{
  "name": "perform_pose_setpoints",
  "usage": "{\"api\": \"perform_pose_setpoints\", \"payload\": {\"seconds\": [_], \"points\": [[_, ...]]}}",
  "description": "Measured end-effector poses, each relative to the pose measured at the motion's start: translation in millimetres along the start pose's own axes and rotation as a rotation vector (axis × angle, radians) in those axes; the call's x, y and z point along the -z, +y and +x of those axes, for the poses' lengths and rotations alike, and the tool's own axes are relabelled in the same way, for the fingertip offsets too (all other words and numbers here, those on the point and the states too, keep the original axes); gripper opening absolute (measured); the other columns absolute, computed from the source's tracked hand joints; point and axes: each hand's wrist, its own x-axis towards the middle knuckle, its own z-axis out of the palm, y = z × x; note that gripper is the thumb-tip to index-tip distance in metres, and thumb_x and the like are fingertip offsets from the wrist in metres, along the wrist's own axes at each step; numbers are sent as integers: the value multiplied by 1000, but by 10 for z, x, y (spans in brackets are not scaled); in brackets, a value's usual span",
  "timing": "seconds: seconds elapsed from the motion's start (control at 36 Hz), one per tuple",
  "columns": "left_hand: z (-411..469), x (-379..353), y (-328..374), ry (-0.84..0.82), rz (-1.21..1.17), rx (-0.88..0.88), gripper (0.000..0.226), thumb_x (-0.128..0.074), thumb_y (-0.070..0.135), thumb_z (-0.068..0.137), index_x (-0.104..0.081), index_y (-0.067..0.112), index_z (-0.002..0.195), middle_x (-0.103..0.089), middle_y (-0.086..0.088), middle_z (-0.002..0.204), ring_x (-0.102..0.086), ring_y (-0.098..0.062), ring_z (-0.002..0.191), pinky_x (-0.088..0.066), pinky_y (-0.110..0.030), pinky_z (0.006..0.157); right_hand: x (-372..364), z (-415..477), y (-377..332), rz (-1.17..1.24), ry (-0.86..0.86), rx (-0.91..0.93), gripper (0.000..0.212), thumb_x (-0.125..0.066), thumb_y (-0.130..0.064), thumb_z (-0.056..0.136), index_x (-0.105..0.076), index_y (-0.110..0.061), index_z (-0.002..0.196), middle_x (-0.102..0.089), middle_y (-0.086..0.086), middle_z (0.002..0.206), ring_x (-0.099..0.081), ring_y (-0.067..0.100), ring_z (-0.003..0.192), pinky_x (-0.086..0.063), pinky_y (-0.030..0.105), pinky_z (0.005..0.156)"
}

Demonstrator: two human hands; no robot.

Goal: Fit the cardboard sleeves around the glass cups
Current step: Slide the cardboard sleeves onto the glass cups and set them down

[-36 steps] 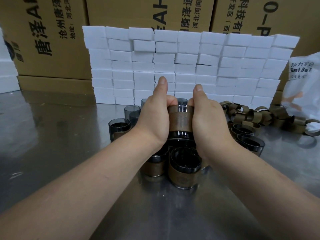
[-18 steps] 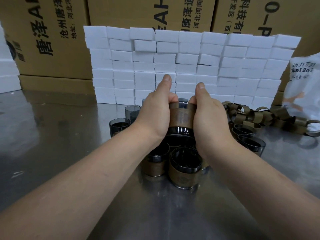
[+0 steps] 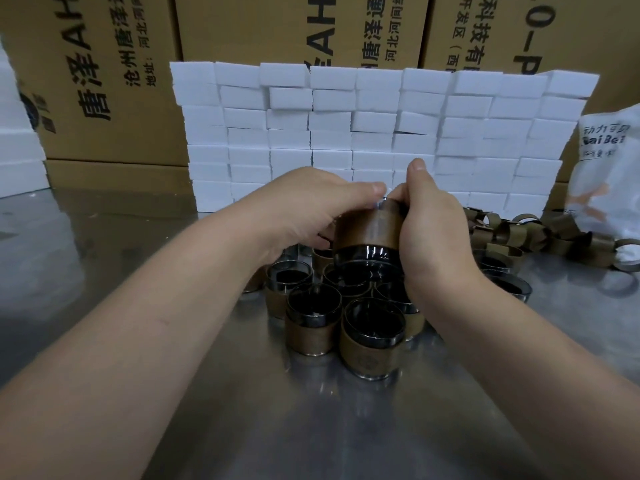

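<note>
Tall printed cartons (image 3: 104, 81) behind a steel table (image 3: 311, 427), fronted by a wall of white foam blocks (image 3: 381, 109); to the right, a heap of loose cardboard sleeves (image 3: 519, 233); nearer, a cluster of sleeved cups (image 3: 311, 327). Just over that cluster, left hand (image 3: 298, 209) and right hand (image 3: 433, 230) both clasped round one glass cup (image 3: 363, 252), brown sleeve (image 3: 367, 228) around it, dark glass bare below.
</note>
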Motion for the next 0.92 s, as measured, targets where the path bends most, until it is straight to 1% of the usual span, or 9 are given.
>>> {"api": "perform_pose_setpoints", "payload": {"seconds": [0.14, 0.19, 0.28, 0.33, 0.42, 0.58, 0.69, 0.75, 0.92], "points": [[-39, 23, 25, -35, 107, -3, 24, -68, 50, 55, -69, 27, 62, -68, 7, 69, -65, -12, 78, -53, -45, 87, 0, 7, 16, -81, 50, 45, 57, -35, -42, 96, -51, -20, 45, -53, -11, 42, -47, 0, 39, -38, 26, 53], [-38, 30, 31, 2, 103, -14, 21, -70, 48, 53, -69, 28, 61, -68, 7, 68, -65, -12, 78, -53, -44, 87, -6, 7, 27, -128, 58, 100, 54, -33, -41, 97, -53, -21, 50, -57, -12, 45, -49, -2, 42, -43, 18, 52], [-8, 28, 2, 138, 108, -35, 28, -77, 50, 56, -68, 24, 61, -65, 8, 63, -60, -9, 66, -53, -34, 77, -22, -6, 47, -135, 60, 165, 45, -33, -35, 99, -60, -23, 64, -64, -13, 63, -56, -5, 61, -44, 12, 62], [37, 23, -62, 301, 241, -50, 40, -73, 54, 65, -67, 15, 64, -62, 2, 59, -54, -10, 56, -46, -28, 62, -22, -18, 58, -145, 48, 212, 33, -33, -31, 99, -60, -29, 81, -59, -23, 81, -52, -19, 77, -41, 5, 73], [113, 22, -203, 485, 440, -21, 44, -64, 55, 73, -64, 11, 66, -61, -3, 60, -54, -14, 56, -39, -26, 53, 2, -19, 47, -124, -13, 225, 23, -34, -28, 98, -57, -32, 99, -54, -28, 93, -44, -30, 82, -34, -4, 72], [219, 46, -615, 604, 376, 103, 37, -56, 39, 88, -58, 15, 61, -51, 0, 57, -46, -12, 53, -29, -26, 46, -30, -44, 68, -116, -57, 190, 26, -37, -30, 97, -59, -32, 83, -64, -15, 95, -56, -3, 99, -41, 19, 87], [273, 43, -774, 541, 480, 166, 33, -50, 35, 93, -63, 18, 68, -57, -1, 64, -49, -19, 62, -37, -26, 56, -41, -45, 77, -104, -55, 175, 25, -40, -29, 96, -60, -30, 81, -65, -12, 90, -58, 1, 94, -43, 20, 84], [283, 14, -819, 505, 579, 145, 31, -49, 34, 93, -66, 16, 74, -60, -4, 69, -48, -17, 62, -33, -24, 51, -39, -40, 81, -97, -62, 163, 24, -40, -29, 96, -60, -29, 82, -65, -11, 89, -59, 0, 92, -44, 20, 83], [279, 30, -941, 464, 701, 188, 39, -47, 36, 93, -56, 17, 61, -48, 0, 57, -48, -23, 65, -27, -27, 50, -57, -41, 93, -83, -72, 147, 27, -42, -28, 96, -61, -28, 77, -65, -10, 79, -60, 3, 84, -45, 22, 78]]}}
